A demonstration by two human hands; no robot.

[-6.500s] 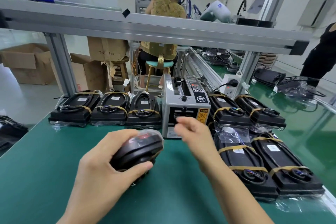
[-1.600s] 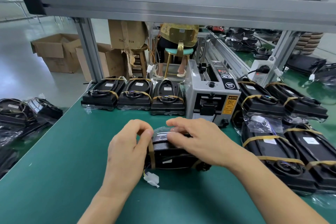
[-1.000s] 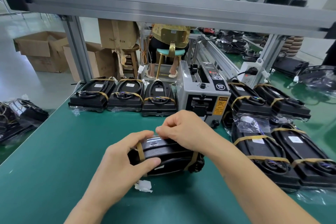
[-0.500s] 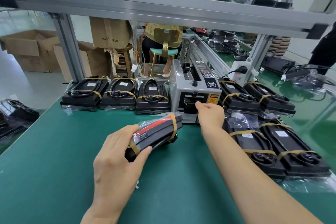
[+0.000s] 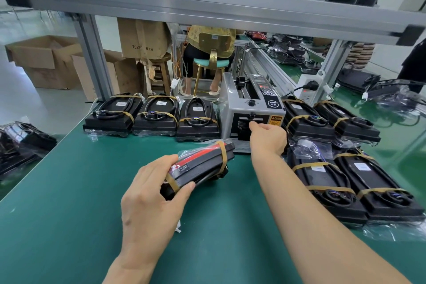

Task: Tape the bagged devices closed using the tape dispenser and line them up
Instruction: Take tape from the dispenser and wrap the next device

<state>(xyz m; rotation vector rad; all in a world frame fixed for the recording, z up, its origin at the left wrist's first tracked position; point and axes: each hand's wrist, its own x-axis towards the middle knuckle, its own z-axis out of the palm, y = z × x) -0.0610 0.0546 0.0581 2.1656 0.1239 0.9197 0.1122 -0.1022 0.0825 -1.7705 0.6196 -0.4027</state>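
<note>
My left hand [image 5: 149, 198] grips a black bagged device [image 5: 200, 163] with a red stripe and two tan tape bands, tilted on its edge above the green table [image 5: 69, 214]. My right hand [image 5: 267, 137] reaches into the outlet of the grey tape dispenser [image 5: 251, 110] at the back centre. Its fingertips sit at the slot, and whether they pinch tape is hidden. Three taped devices [image 5: 152, 115] stand in a row left of the dispenser. Several more taped devices [image 5: 345, 180] lie to its right.
An aluminium frame rail [image 5: 207, 7] crosses overhead. More bagged devices [image 5: 20, 143] lie off the table's left edge. A person [image 5: 212, 37] sits on a stool behind the bench. Cardboard boxes [image 5: 46, 60] stand on the floor at back left. A power strip [image 5: 309, 86] sits behind the dispenser.
Over the last second my right hand left the device and reached to the dispenser's outlet. My left hand tilted the device up on its edge and keeps holding it.
</note>
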